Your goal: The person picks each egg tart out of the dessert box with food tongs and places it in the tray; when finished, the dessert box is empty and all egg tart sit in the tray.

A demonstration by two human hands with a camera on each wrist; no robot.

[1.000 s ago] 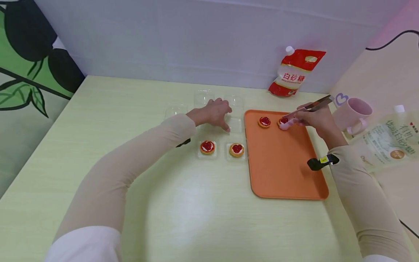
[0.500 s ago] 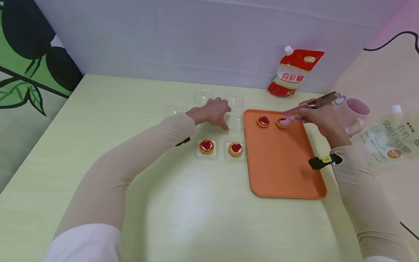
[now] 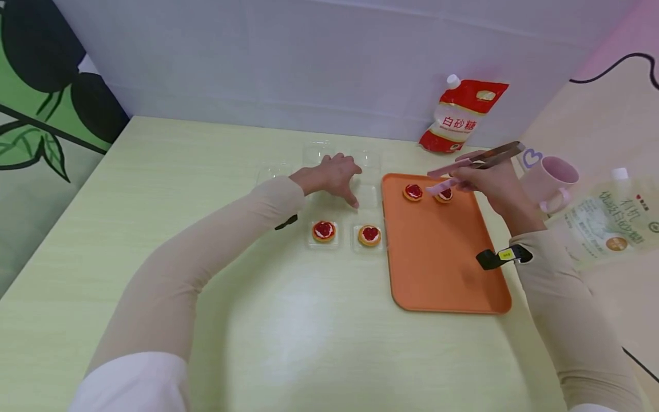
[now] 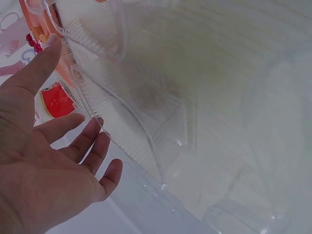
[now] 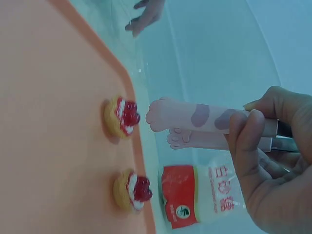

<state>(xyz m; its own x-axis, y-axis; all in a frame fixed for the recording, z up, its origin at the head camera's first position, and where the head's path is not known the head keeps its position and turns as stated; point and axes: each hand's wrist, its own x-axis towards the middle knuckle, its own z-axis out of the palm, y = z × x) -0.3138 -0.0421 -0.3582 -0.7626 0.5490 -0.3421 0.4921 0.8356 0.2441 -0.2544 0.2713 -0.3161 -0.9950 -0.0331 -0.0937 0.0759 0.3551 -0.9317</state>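
Note:
In the head view, my left hand reaches over several clear plastic boxes, its fingers spread and loosely bent. The left wrist view puts its fingertips at a ribbed clear box; whether they touch it I cannot tell. My right hand grips pink tongs with paw-shaped tips, parted with nothing between them. They hover over the far end of an orange tray. Two small tarts with red topping lie there, a left tart and a right tart partly behind the tongs.
Nearer me, two more clear boxes hold one tart each, a left boxed tart and a right boxed tart. A red-and-white sugar pouch leans on the back wall. Right of the tray are a pink mug and a pale pouch.
The tongs have come up off the right tart and shifted left, leaving it on the tray. My left hand has stayed in place over the boxes.

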